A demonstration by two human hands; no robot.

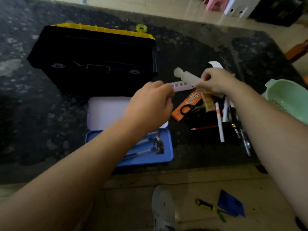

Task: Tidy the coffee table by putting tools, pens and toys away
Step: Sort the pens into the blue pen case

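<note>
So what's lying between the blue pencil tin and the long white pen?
A thin red pencil, on the dark tabletop, seen in the head view.

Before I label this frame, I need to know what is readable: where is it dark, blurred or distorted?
Head view: dim overall, so the black toolbox is nearly featureless; motion blur smears the white piece in the right hand and the pink strip that the left hand pinches; the wide-angle lens bows the edge of the table; the pens look fairly sharp.
</note>
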